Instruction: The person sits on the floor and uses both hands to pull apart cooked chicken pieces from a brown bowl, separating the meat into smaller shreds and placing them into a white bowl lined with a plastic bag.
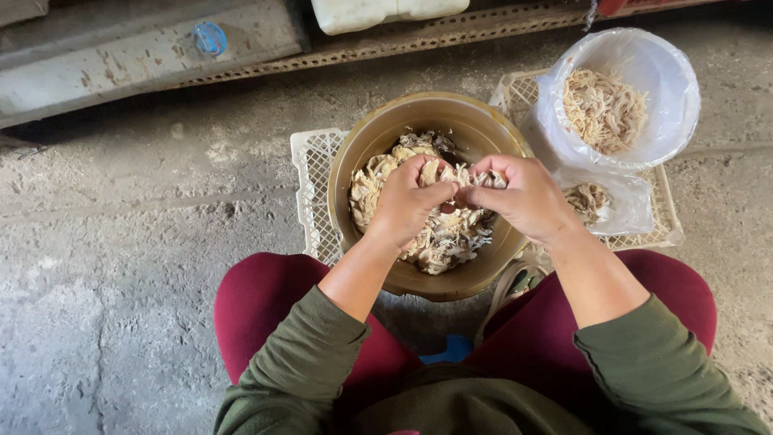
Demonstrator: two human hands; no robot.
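A pale, ragged clump of mushroom point(460, 179) sits pinched between both hands, just above the middle of a round brown bowl point(483, 129). The left hand point(407, 201) has its grip closed narrow on the clump's left end, thumb and curled fingers pressed around it. The right hand point(523, 197) has its grip closed on the right end in the same way, knuckles up, fingertips meeting those of the left hand across the piece. Both hands touch only this clump and hover over the bowl's contents.

The bowl holds a heap of similar pale, frilly mushroom pieces point(439, 238), piled mostly toward the near and left side, with the far inner wall bare. It rests on a white plastic lattice crate point(310, 173) lying flat on the floor.

To the right of the bowl, touching or nearly touching its rim, stands a clear plastic bag point(668, 89) with its mouth rolled open; inside lies a mound of thin, tan shredded strands point(604, 109). In front of that bag a second, flatter clear bag point(624, 201) holds a smaller amount of the same shreds. Both bags sit on a second white lattice crate point(664, 217).

The person's knees in dark red trousers point(266, 310) flank the bowl, and olive green sleeves point(644, 354) cover the forearms. The concrete floor point(137, 266) is rough and grey.
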